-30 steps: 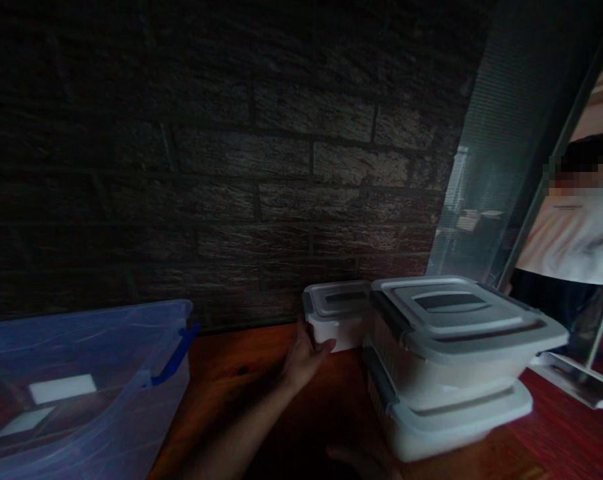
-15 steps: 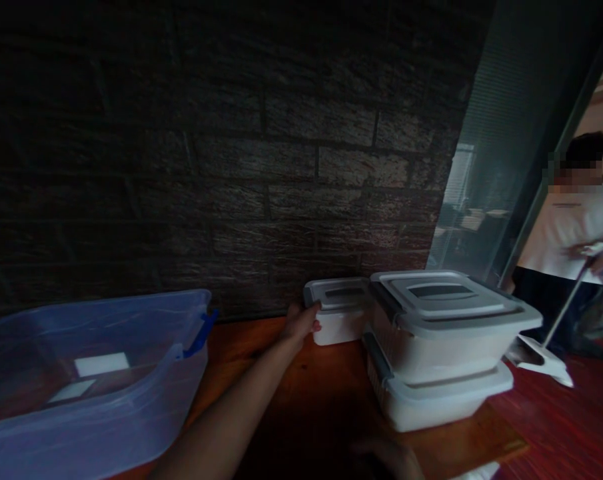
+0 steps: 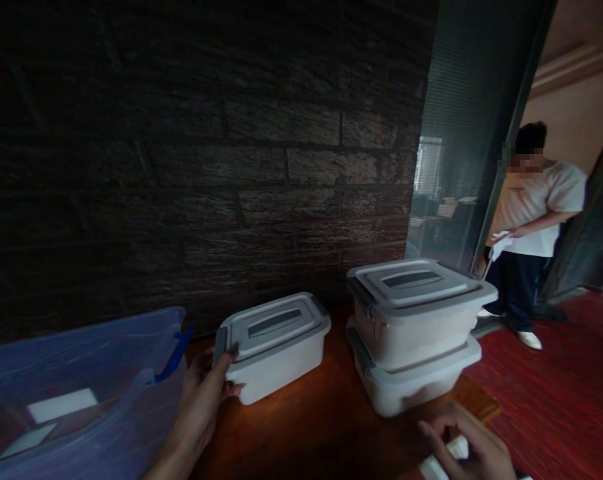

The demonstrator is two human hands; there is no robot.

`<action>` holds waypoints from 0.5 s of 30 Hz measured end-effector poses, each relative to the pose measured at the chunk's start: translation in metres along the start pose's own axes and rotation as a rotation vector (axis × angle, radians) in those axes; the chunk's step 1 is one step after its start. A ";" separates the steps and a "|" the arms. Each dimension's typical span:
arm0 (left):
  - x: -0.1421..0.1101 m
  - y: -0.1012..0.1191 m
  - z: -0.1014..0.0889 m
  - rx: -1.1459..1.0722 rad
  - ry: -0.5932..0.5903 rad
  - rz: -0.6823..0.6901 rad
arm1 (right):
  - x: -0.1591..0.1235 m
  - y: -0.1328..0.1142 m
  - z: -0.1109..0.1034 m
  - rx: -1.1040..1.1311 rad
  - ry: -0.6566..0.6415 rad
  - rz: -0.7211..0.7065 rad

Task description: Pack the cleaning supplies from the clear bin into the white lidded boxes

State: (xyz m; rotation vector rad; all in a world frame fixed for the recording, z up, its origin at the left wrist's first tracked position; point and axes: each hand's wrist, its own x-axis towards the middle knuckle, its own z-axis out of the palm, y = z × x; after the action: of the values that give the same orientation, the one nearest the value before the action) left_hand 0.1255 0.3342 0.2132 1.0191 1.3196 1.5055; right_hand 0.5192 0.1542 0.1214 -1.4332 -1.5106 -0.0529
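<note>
My left hand (image 3: 206, 387) is closed on the left end of a white lidded storage box (image 3: 281, 363), its thumb over the lid's edge and fingertips low on the side. The box has a grey strip on its lid and grey end clips. To its right, two similar boxes are stacked, an upper storage box (image 3: 421, 333) and a lower storage box (image 3: 416, 390). My right hand (image 3: 471, 440) hovers in front of the stack, fingers loosely bent and thumb apart, with nothing visible between them. Just below it shows a white item (image 3: 454, 453), partly hidden by the hand.
A translucent blue-tinted bin (image 3: 146, 427) with a blue handle stands left, with white sheets visible in it. Everything rests on a wooden table (image 3: 301, 427) against a dark brick wall (image 3: 261, 167). A person (image 3: 531, 213) holding a white cloth stands by the doorway at right.
My left hand has drawn the small box left and nearer, away from the stack. My right hand has risen into view in front of the stack. The view has turned right.
</note>
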 end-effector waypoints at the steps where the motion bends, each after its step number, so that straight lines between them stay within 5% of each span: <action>1: -0.001 -0.001 -0.003 -0.003 -0.010 -0.002 | 0.004 0.009 -0.009 -0.069 0.018 -0.021; 7: 0.001 -0.010 -0.017 0.045 -0.044 0.022 | 0.023 0.046 -0.018 -0.272 -0.083 0.046; 15: -0.024 0.004 -0.024 0.030 0.007 -0.010 | 0.047 0.035 0.001 -0.270 -0.079 0.121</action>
State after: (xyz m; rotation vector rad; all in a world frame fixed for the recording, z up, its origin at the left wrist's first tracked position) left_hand 0.1090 0.3039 0.2133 1.0258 1.3538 1.4874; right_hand 0.5557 0.1989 0.1316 -1.7583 -1.5202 -0.1319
